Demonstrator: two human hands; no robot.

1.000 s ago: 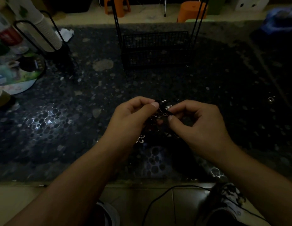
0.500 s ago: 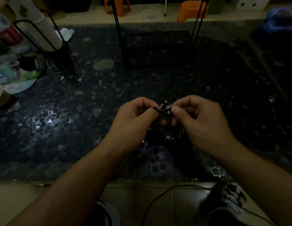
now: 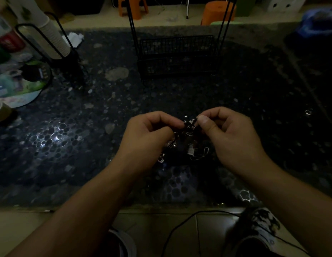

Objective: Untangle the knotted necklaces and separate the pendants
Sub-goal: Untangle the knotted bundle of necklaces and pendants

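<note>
A dark tangle of knotted necklaces (image 3: 188,127) with small silver pendants hangs between my two hands above the dark pebble-patterned table (image 3: 87,145). My left hand (image 3: 148,138) pinches the left side of the knot with thumb and fingers. On the right side, my right hand (image 3: 230,138) pinches it between thumb and forefinger. Silver pendants and clasps (image 3: 196,153) dangle below the knot, just over the tabletop. The cords themselves are hard to make out in the dim light.
A black wire basket (image 3: 177,56) stands at the back centre. A cup holder with stacked paper cups (image 3: 53,39) and a cluttered round tray (image 3: 18,84) sit at the left. A tape roll (image 3: 1,112) lies at the left edge; a small ring (image 3: 308,112) far right.
Both hands have drawn closer together around the knot and lifted it slightly. The dangling pendants have shifted below them.
</note>
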